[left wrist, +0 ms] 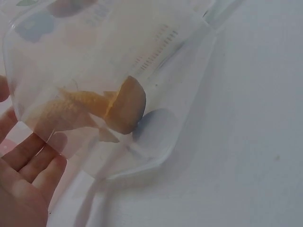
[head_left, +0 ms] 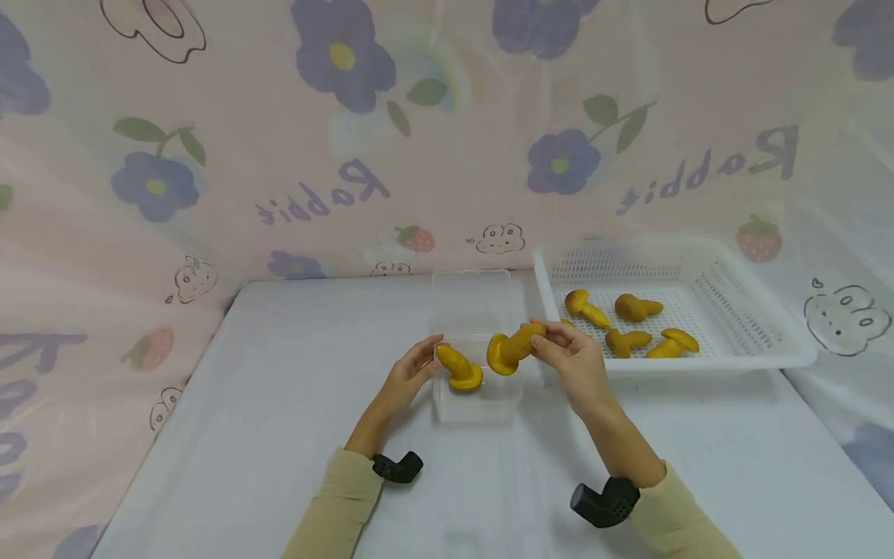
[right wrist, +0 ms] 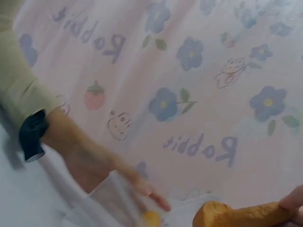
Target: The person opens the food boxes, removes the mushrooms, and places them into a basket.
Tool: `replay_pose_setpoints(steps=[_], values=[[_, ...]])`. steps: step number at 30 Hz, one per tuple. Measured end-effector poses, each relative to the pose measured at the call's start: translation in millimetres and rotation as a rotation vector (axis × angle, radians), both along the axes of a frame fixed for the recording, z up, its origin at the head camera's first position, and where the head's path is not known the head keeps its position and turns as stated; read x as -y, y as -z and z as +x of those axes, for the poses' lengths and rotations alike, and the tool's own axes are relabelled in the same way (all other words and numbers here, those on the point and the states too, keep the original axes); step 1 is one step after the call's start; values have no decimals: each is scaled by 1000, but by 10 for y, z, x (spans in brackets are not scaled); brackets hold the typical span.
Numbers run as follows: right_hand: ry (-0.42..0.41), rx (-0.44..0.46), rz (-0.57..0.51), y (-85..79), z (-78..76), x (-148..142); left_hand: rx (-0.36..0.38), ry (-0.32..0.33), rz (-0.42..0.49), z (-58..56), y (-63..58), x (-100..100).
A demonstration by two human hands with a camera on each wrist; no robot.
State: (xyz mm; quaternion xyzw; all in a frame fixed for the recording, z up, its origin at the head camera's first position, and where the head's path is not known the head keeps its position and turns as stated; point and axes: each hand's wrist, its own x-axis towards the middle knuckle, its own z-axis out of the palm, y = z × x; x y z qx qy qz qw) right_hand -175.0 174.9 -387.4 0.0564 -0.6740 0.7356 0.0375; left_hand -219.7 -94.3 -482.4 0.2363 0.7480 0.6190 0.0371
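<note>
A clear plastic box (head_left: 478,413) stands on the table, its lid (head_left: 471,299) folded back. One yellow-brown mushroom (head_left: 459,368) leans inside, cap down and stem toward the upper left; the left wrist view shows it through the box wall. My left hand (head_left: 410,371) rests its extended fingers (left wrist: 43,158) against the box's left side. Above the right side of the box, my right hand (head_left: 576,361) pinches a second mushroom (head_left: 513,351) by the stem end, its cap pointing left. In the right wrist view, this held mushroom (right wrist: 241,216) shows at the lower right.
To the right stands a white perforated basket (head_left: 740,362) holding several more mushrooms, including one mushroom (head_left: 635,307) near its middle. A patterned curtain (head_left: 447,155) hangs behind the white table (head_left: 300,373).
</note>
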Motion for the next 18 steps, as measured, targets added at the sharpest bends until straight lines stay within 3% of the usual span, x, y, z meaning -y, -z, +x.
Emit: replay_pose_setpoints(steps=[4,8,18], values=[[-12,-58,-92,-126,89,-151,0,15,4,58,29,-16],[39,-85,-165,-248,149,-350,-4,7,6,105,51,-25],[249,55,-471,-222,191,-1112,22,13,7,152,62,-4]])
